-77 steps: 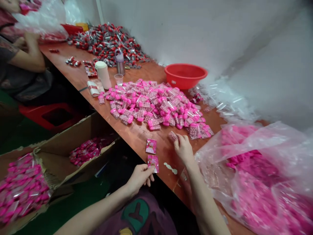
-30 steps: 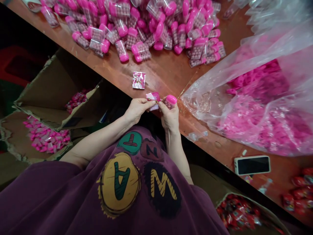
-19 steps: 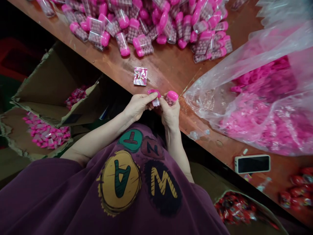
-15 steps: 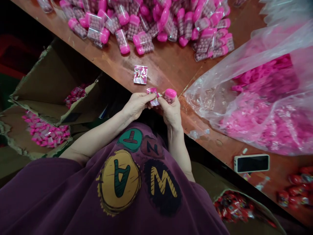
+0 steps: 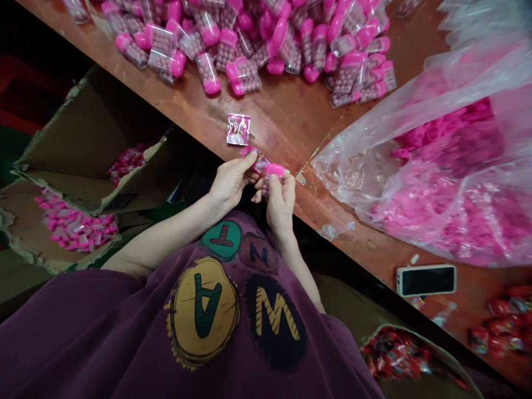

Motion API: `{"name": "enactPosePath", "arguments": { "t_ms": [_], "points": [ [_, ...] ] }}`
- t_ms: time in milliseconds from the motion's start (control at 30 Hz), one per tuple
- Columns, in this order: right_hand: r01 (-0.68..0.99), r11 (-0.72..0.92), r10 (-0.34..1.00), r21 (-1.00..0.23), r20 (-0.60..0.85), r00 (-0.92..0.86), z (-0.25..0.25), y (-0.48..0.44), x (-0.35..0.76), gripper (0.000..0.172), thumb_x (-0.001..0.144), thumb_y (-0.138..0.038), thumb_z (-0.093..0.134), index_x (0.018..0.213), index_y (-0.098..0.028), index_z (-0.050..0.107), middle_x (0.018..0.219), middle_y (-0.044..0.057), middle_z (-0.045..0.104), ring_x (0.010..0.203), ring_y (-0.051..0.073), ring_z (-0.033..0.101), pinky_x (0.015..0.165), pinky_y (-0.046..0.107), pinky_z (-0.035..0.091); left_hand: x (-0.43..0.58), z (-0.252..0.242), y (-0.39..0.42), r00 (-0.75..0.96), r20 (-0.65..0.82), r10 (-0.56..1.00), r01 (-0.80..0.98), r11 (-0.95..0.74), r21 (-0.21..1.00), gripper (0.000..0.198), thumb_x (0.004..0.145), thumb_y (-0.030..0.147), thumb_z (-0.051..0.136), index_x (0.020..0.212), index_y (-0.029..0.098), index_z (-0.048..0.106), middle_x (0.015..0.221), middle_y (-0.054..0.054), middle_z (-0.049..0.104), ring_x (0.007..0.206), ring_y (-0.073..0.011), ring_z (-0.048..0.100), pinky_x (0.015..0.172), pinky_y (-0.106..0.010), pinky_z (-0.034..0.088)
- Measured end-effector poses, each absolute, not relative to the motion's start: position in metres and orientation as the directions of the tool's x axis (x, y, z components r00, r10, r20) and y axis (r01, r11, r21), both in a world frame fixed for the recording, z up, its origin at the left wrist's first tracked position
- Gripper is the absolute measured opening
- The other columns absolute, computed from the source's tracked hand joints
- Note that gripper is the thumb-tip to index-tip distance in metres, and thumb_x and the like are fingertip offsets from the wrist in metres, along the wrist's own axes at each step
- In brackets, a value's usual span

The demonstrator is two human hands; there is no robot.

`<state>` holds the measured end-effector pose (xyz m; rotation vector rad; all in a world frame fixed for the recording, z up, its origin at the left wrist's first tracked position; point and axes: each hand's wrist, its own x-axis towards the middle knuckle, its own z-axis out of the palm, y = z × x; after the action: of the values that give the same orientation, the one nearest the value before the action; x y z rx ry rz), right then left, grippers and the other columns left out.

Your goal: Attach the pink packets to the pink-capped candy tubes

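Observation:
Pinched between the thumb and fingers of my left hand point(image 5: 231, 178) is a small pink printed sachet point(image 5: 258, 160). My right hand point(image 5: 281, 206) grips a clear bottle of pink candy balls with a bright pink cap point(image 5: 274, 169), thumb against its cap. The two hands are close together at the table's edge, and the bottle sits just beside the sachet. Another shiny pink packet point(image 5: 238, 129) lies flat on the table a little beyond my left hand. My fingers partly cover both held things.
Many pink-capped candy bottles point(image 5: 245, 72) are heaped along the far side of the brown table point(image 5: 286, 124). A clear bag of pink pieces point(image 5: 449, 199) lies right, near a phone point(image 5: 426, 280). Below left stand cardboard boxes point(image 5: 66, 138); a box of red packets point(image 5: 397, 354) is lower right.
My right hand has moved left and slightly down, bringing the bottle closer to my left hand. The sachet in my left hand has shifted a little left and turned.

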<state>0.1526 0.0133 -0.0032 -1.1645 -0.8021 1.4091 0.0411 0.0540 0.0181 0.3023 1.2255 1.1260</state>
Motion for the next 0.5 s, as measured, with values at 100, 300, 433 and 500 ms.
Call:
{"name": "enactPosePath", "arguments": {
  "t_ms": [100, 300, 433, 500],
  "points": [
    [-0.311, -0.171, 0.975, -0.935, -0.207, 0.086, -0.0092, 0.0122, 0.1490, 0.038, 0.096, -0.060, 0.068, 0.106, -0.028, 0.050, 0.077, -0.009, 0.065, 0.044, 0.006, 0.054, 0.046, 0.024, 0.048, 0.0412, 0.0198, 0.0527, -0.067, -0.589, 0.805, -0.509, 0.480, 0.715, 0.046, 0.085, 0.057, 0.083, 0.069, 0.018, 0.064, 0.064, -0.002, 0.064, 0.059, -0.0112, 0.059, 0.062, -0.029, 0.049],
    [-0.337, -0.270, 0.960, -0.902, -0.281, -0.016, -0.0061, 0.0123, 0.1516, 0.042, 0.095, -0.065, 0.066, 0.107, -0.028, 0.051, 0.075, -0.008, 0.064, 0.041, 0.005, 0.049, 0.040, 0.023, 0.043, 0.0387, 0.0198, 0.0536, -0.067, -0.577, 0.814, -0.499, 0.473, 0.726, 0.044, 0.085, 0.053, 0.085, 0.068, 0.018, 0.065, 0.060, -0.001, 0.063, 0.057, -0.0097, 0.057, 0.061, -0.027, 0.048],
    [-0.337, -0.288, 0.952, -0.897, -0.305, 0.000, -0.0040, 0.0135, 0.1514, 0.048, 0.094, -0.066, 0.067, 0.122, -0.031, 0.049, 0.075, -0.008, 0.061, 0.040, 0.004, 0.041, 0.037, 0.021, 0.037, 0.0394, 0.0195, 0.0542, -0.061, -0.570, 0.819, -0.483, 0.476, 0.735, 0.046, 0.084, 0.053, 0.085, 0.064, 0.017, 0.064, 0.059, 0.000, 0.061, 0.054, -0.0082, 0.054, 0.060, -0.026, 0.045],
    [-0.330, -0.306, 0.947, -0.893, -0.320, -0.011, -0.0049, 0.0129, 0.1503, 0.053, 0.094, -0.064, 0.069, 0.131, -0.034, 0.047, 0.076, -0.008, 0.059, 0.041, 0.005, 0.039, 0.035, 0.020, 0.031, 0.0396, 0.0195, 0.0538, -0.053, -0.562, 0.825, -0.477, 0.474, 0.740, 0.047, 0.083, 0.054, 0.086, 0.064, 0.017, 0.065, 0.059, 0.000, 0.061, 0.053, -0.0084, 0.053, 0.057, -0.027, 0.043]
  ]
}}
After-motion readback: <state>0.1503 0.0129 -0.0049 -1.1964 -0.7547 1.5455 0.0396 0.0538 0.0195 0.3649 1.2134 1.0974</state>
